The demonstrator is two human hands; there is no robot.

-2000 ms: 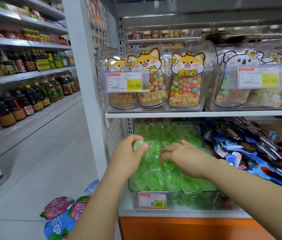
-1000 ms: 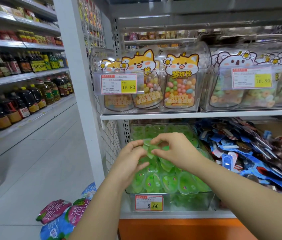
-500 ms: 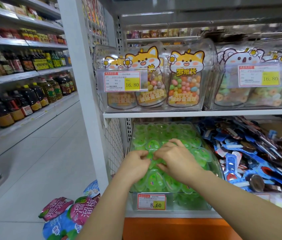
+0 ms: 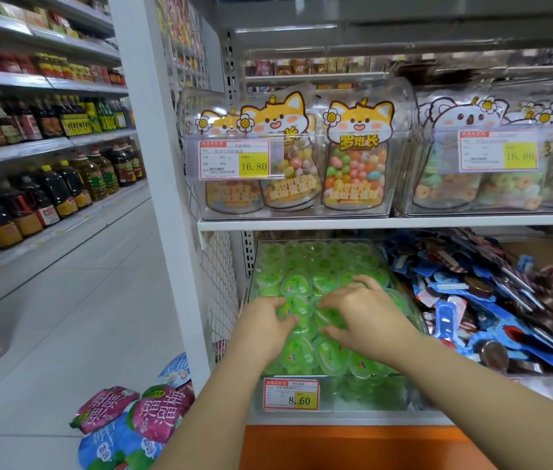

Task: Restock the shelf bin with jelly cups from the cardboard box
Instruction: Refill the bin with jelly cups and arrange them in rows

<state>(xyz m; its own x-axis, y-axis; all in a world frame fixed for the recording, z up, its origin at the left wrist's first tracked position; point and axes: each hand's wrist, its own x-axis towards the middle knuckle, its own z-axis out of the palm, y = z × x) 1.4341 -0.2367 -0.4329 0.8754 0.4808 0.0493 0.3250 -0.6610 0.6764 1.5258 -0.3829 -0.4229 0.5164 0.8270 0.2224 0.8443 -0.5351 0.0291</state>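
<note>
The lower shelf [image 4: 336,417] carries the clear bin [image 4: 370,391] beside loose blue packets [image 4: 471,300].

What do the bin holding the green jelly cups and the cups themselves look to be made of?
The shelf bin looks like clear rigid plastic with a glossy finish: the cups show through its front wall. The jelly cups look like thin translucent plastic with glossy printed film lids, green jelly visible through them. Both hands, left hand and right hand, rest on the pile.

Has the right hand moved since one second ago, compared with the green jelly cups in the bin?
Yes. The right hand has come down: it was raised above the jelly cups, pinching one with the left hand, and now lies spread on the pile.
</note>
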